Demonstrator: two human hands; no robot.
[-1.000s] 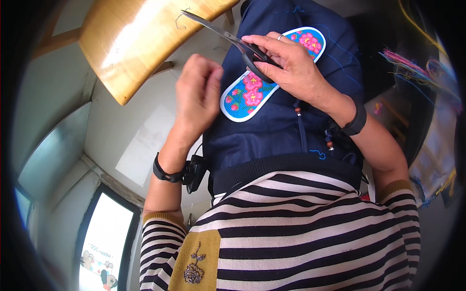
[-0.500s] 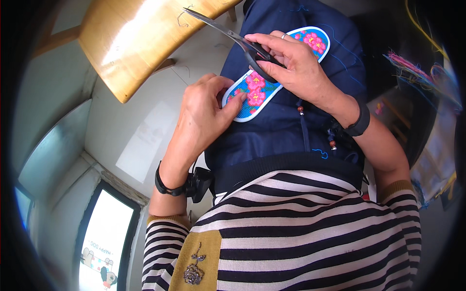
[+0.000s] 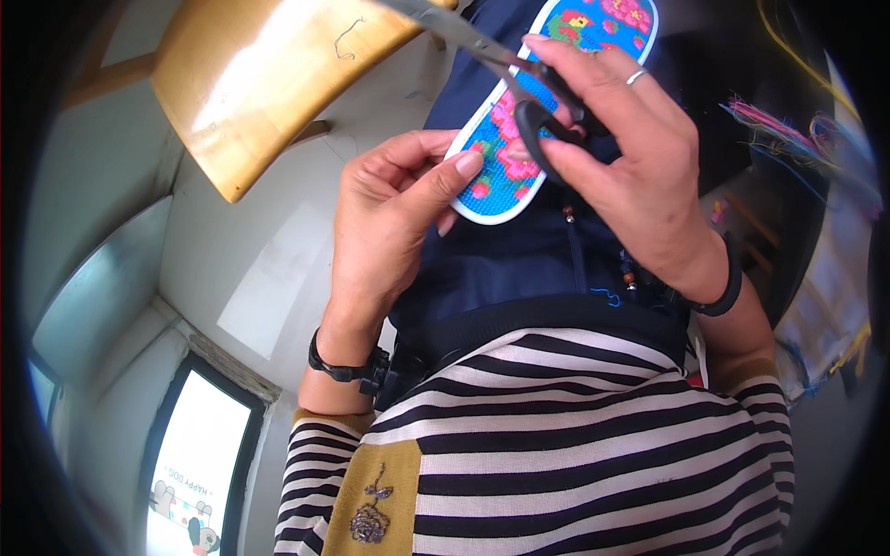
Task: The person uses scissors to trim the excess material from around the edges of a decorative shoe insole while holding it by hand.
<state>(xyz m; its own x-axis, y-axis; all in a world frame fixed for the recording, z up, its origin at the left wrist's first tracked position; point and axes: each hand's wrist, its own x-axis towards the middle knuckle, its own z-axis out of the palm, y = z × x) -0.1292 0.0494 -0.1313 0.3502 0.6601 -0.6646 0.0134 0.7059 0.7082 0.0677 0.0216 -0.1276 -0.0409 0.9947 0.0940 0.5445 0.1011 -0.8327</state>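
My left hand pinches the near end of an embroidered insole, its thumb on top and its fingers underneath. The insole is blue with pink flowers and a white bound edge, and it slants up to the right above my lap. A pair of scissors with black handles is in my right hand, thumb and fingers in the loops. Its blades point up and left, across the insole's left edge, and their tips run out at the top of the view. My right hand covers part of the insole's middle.
A wooden tabletop or seat stands at the upper left, with a dark thread scrap on it. Bundled coloured threads hang at the right. A blue thread scrap lies at my waist, near a beaded drawstring.
The insole has been raised and tilted, showing more of its pattern. My right hand and the scissors have come closer and moved right. The left hand keeps its pinch.
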